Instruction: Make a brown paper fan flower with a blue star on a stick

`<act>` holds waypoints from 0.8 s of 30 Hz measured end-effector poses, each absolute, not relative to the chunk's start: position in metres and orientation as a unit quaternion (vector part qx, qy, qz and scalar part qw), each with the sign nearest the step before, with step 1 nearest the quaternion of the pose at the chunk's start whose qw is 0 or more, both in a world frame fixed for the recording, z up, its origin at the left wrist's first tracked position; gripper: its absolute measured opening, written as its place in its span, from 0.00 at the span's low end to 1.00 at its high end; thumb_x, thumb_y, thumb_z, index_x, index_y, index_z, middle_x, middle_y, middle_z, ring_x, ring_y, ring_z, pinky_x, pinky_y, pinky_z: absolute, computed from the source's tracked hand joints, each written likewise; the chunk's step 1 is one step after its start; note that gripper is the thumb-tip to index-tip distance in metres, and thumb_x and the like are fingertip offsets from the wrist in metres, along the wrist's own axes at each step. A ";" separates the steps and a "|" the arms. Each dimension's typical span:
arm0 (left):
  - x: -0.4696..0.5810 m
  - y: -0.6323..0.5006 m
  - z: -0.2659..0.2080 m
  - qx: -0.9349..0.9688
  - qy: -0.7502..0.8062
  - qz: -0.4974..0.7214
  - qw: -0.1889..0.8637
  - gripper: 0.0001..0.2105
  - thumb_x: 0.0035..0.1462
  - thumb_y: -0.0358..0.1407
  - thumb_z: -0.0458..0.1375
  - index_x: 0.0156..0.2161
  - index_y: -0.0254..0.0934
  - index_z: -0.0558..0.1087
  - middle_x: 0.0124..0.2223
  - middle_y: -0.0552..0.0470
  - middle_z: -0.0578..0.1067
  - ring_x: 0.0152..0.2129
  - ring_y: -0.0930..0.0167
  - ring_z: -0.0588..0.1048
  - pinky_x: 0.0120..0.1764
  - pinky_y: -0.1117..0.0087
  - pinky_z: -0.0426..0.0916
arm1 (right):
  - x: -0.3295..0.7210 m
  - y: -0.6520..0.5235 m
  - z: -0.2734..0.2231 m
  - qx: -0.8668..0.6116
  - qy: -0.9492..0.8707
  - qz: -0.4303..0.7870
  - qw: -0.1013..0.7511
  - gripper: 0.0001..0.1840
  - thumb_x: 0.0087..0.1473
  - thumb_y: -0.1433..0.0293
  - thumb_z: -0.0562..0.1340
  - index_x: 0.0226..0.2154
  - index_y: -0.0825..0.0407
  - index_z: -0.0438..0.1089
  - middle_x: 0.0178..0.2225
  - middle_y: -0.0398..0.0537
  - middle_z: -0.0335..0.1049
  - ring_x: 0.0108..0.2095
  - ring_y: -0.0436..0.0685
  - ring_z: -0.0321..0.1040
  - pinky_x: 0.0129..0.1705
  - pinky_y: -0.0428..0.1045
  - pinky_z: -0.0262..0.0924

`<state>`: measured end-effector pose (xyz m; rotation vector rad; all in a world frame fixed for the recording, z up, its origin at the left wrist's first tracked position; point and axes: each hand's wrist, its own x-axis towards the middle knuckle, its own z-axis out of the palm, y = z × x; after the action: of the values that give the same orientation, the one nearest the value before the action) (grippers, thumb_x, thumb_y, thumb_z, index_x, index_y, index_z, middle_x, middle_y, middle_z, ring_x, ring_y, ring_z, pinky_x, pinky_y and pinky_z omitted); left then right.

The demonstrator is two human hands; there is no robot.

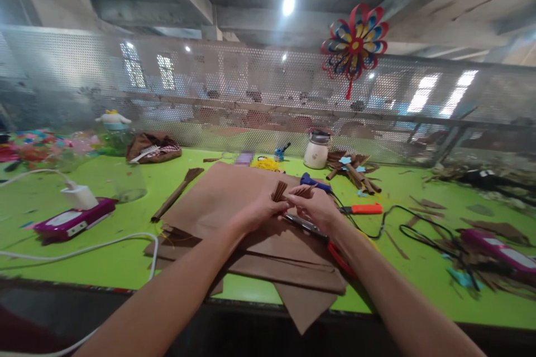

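Hands meet over the middle of the bench (pixel 104 178), both pinched on one small piece of pleated brown paper. The left hand (pixel 257 213) grips the folded paper fan (pixel 280 191) at its lower end, fingers closed around it, so the pleats stand up and lean slightly away from the person. The right hand (pixel 319 207) is closed on a thinner folded strip (pixel 304 190) that runs roughly level, left to right, its near end touching the fan. Both hands are about equally near the piece; the fan lies just above the left fingertips and to the left of the right thumb. Under the hands lies a stack of brown paper sheets (pixel 218 201). A blue glue gun (pixel 313 181) rests just beyond the right hand, an orange cutter (pixel 363 208) to its right, and scissors (pixel 307 227) partly under the right wrist.
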<state>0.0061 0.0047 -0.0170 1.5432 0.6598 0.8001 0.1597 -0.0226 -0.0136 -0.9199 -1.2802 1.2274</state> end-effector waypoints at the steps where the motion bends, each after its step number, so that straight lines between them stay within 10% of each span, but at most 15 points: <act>1: 0.006 0.005 -0.018 0.670 0.290 0.345 0.590 0.13 0.43 0.41 0.60 0.27 0.30 0.69 0.20 0.56 0.65 0.17 0.79 0.60 0.22 0.76 0.54 | 0.157 -0.023 -0.015 -0.399 -0.536 0.502 0.549 0.16 0.35 0.63 0.68 0.27 0.55 0.68 0.18 0.39 0.65 0.15 0.45 0.53 0.18 0.44 0.45; 24: 0.003 0.003 -0.011 0.681 0.311 0.326 0.578 0.17 0.46 0.47 0.58 0.26 0.31 0.68 0.21 0.53 0.67 0.16 0.79 0.61 0.22 0.75 0.53 | 0.161 -0.015 -0.025 -0.368 -0.514 0.522 0.573 0.13 0.38 0.66 0.67 0.27 0.56 0.68 0.22 0.43 0.66 0.20 0.46 0.59 0.22 0.45 0.51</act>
<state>0.0030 0.0035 -0.0106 1.5927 0.7287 0.7620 0.1608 -0.0147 -0.0249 -0.8625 -1.2038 1.2235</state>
